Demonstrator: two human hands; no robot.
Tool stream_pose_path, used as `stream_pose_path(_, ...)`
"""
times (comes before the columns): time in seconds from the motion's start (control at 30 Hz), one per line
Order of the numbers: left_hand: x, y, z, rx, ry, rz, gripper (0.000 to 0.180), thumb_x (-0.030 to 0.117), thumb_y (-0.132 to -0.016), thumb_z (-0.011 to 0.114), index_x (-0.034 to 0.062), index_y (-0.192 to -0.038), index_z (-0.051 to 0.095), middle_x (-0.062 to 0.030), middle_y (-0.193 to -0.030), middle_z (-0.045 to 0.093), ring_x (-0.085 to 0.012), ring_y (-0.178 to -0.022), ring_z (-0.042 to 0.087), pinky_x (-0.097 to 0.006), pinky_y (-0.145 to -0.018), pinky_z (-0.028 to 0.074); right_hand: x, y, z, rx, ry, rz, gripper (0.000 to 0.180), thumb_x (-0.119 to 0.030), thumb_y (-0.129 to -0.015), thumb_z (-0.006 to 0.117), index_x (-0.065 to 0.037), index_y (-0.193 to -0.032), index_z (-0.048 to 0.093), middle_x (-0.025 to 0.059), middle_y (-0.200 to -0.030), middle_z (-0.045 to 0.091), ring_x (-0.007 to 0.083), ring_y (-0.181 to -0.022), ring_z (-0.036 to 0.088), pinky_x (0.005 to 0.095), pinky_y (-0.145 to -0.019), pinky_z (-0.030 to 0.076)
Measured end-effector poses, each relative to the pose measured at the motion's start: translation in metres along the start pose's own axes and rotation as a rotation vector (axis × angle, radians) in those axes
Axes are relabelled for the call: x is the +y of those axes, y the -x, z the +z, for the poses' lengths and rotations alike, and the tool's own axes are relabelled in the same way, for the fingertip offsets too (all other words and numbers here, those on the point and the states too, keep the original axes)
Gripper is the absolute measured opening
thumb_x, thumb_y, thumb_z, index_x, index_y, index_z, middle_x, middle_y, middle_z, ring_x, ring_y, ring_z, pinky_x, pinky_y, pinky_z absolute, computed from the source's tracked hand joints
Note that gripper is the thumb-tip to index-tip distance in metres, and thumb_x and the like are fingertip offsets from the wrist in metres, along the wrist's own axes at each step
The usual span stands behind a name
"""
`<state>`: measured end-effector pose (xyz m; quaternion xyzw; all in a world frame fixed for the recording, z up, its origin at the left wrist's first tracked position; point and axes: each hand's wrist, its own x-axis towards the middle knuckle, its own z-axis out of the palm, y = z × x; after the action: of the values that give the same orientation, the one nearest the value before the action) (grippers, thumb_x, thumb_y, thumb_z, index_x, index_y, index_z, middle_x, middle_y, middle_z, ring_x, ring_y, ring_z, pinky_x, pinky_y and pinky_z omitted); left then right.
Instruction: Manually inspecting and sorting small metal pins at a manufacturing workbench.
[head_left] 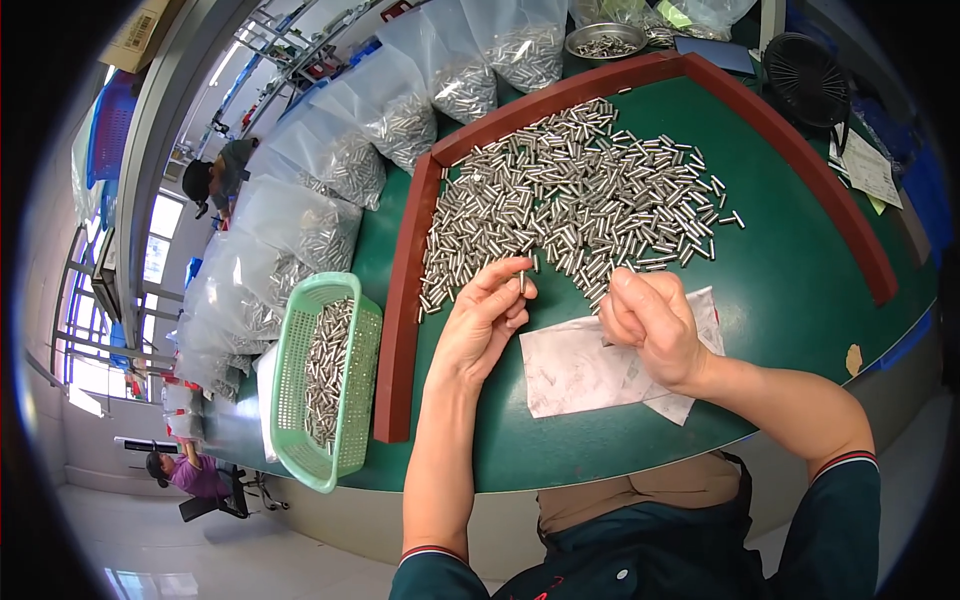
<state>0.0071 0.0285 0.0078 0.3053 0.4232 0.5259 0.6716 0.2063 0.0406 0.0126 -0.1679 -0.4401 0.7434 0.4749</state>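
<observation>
A broad pile of small silvery metal pins (pixel 570 190) is spread over the green tabletop. At its near edge my left hand (pixel 482 325) is closed, with one metal pin (pixel 522 282) pinched upright between the thumb and fingertips. To the right, my right hand (pixel 655 325) has its fingers curled together at the pile's edge. Whatever sits between those fingertips is mostly hidden. Below the right hand lies a stained whitish cloth (pixel 565 375), partly covered by it.
Dark red wooden strips (pixel 405 300) border the pile on the left, back and right. A light green basket (pixel 290 400) of pins stands at the left. Behind are clear bags (pixel 460 75) of pins, a metal bowl (pixel 605 40) and a black fan (pixel 805 80). Two people are farther off left.
</observation>
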Motion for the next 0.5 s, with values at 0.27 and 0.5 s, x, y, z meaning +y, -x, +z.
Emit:
stream_pose_path(0.27, -0.005, 0.000, -0.013, -0.079, 0.248, -0.053, 0.006, 0.007, -0.082, 0.054, 0.0048, -0.087, 0.054, -0.0078, -0.078, 0.056, -0.0045, -0.053, 0.036, -0.017, -0.048, 0.032, 0.000, 0.001, 0.000, -0.003, 0.005, 0.010, 0.043, -0.018, -0.090, 0.039, -0.008, -0.050, 0.028, -0.0041, -0.046, 0.027, 0.0052, -0.043, 0.022, 0.0230, -0.041, 0.020)
stream_pose_path(0.5, -0.005, -0.001, -0.008, -0.103, 0.213, -0.080, 0.013, 0.008, -0.083, 0.053, 0.0028, -0.094, 0.055, -0.0066, -0.079, 0.056, -0.0045, -0.052, 0.035, -0.017, -0.048, 0.032, -0.001, 0.000, 0.000, -0.002, 0.011, 0.009, 0.042, -0.018, -0.090, 0.039, -0.008, -0.050, 0.028, -0.0038, -0.045, 0.028, 0.0054, -0.042, 0.023, 0.0231, -0.041, 0.020)
